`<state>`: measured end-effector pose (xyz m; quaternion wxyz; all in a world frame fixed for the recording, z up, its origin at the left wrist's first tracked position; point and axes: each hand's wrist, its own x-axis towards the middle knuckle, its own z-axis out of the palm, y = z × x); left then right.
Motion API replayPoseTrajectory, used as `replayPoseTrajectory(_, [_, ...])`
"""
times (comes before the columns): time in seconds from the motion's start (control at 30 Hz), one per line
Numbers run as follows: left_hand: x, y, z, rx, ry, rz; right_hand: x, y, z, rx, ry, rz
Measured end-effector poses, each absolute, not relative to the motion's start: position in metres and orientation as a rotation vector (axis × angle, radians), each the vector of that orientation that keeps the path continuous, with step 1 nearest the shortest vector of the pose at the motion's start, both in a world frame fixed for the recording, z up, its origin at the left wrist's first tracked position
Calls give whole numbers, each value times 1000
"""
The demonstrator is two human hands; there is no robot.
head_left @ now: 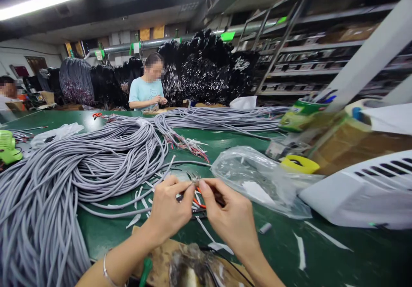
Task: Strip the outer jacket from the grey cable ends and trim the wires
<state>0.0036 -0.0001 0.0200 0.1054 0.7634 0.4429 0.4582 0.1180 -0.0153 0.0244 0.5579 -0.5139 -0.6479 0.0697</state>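
My left hand (172,203) and my right hand (228,214) meet above the green table, with thumbs and forefingers pinched tip to tip. What they pinch is too small to make out. Metal jaw tips (193,177) show just beyond the fingertips, and an orange handle (198,202) curves between the hands; I cannot tell whether this tool is held or lies behind them. A grey cable (128,213) runs from the left to beside my left hand. Scraps of white strip (133,221) lie around it.
A big heap of grey cables (106,154) covers the left, and another bundle (219,117) lies behind. At the right are a clear plastic bag (247,175), yellow tape roll (300,164) and white slotted housing (363,192). A brown block (161,257) sits nearest me. A person (148,87) works opposite.
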Motion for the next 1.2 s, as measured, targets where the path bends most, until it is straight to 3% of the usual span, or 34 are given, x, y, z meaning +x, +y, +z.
replayPoseTrajectory(0.3, [11,7,9,2026,1384,1326,107,-18,6,-1200,-1443,392])
replayPoseTrajectory(0.5, [5,22,1,1483,1385,1276,118,-17,18,-900,-786,464])
replayPoseTrajectory(0.7, [4,18,3,1335,1158,1264,117,-6,0,-1299,-1364,546])
replayPoseTrajectory(0.87, [2,14,7,1421,1050,1164,116,-3,-9,-1254,-1488,450])
replayPoseTrajectory(1.1, [-3,12,12,1576,1043,1047,112,-7,-9,-1200,-1480,40])
replayPoseTrajectory(1.2, [-3,13,15,1418,938,1066,109,-7,-12,-1104,-1455,99])
